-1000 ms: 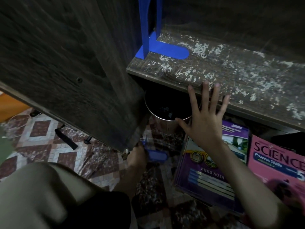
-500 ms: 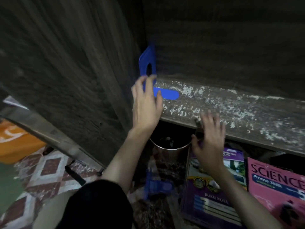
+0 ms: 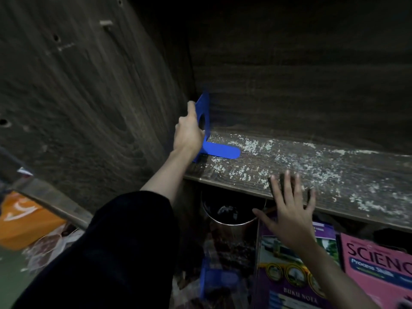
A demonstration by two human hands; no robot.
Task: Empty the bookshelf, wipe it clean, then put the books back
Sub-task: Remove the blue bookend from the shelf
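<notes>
The dark wooden shelf board is bare of books and speckled with white dust. A blue metal bookend stands in its left back corner. My left hand grips the upright plate of that bookend. My right hand has spread fingers and presses a dark cloth or sponge against the shelf's front edge. Below the shelf lie a purple notebook and a pink science book.
A metal pot sits under the shelf beside the books. A blue object lies on the patterned floor. An orange thing is at the far left. The cabinet's side wall rises on the left.
My left hand rose from the floor to the shelf corner and took hold of the bookend. My right hand stayed at the shelf's front edge.
</notes>
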